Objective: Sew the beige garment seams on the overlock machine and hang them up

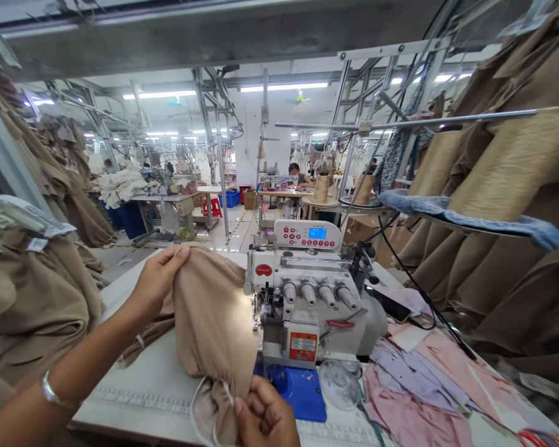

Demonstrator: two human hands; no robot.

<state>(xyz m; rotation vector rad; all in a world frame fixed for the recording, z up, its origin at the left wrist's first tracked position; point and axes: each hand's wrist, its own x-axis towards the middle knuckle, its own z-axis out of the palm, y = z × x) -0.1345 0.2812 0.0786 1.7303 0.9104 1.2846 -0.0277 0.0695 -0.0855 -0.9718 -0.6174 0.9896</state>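
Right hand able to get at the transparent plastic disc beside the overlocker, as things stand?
Probably yes. The right hand sits close to the transparent plastic disc, with only the flat blue mat between them. It grips the beige fabric, though, so it would likely have to let go first.

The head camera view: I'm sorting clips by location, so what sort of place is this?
Probably a garment factory's sewing floor: an overlock machine with a tan garment at its foot, heaps of matching cloth alongside, and a co-worker at another station beyond.
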